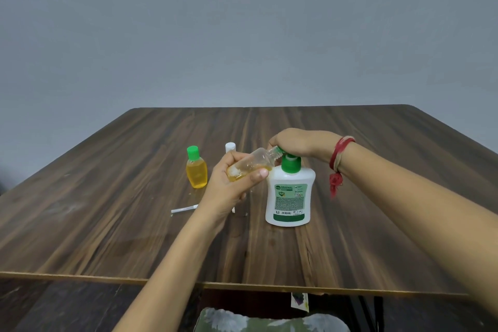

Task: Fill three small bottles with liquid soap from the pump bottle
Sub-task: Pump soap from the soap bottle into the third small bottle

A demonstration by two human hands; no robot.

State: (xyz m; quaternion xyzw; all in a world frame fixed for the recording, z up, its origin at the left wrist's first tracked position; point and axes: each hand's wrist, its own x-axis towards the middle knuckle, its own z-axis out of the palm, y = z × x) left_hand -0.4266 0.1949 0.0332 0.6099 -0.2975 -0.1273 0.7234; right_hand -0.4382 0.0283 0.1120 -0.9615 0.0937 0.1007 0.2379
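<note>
Clear bottle [248,166] tilted in left grip [229,186], neck at pump [291,164] under right grip [296,141].

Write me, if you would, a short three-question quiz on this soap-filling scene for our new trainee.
1. Fill in: the right hand sits on the green ___ of the pump bottle.
2. What holds the tilted clear bottle with its neck at the nozzle? A) the left hand B) the right hand C) nothing; it lies on the table
3. True or false: the capped small bottle standing on the table is empty.

Key: 1 pump head; 2 A; 3 false, it holds yellow liquid.
</note>
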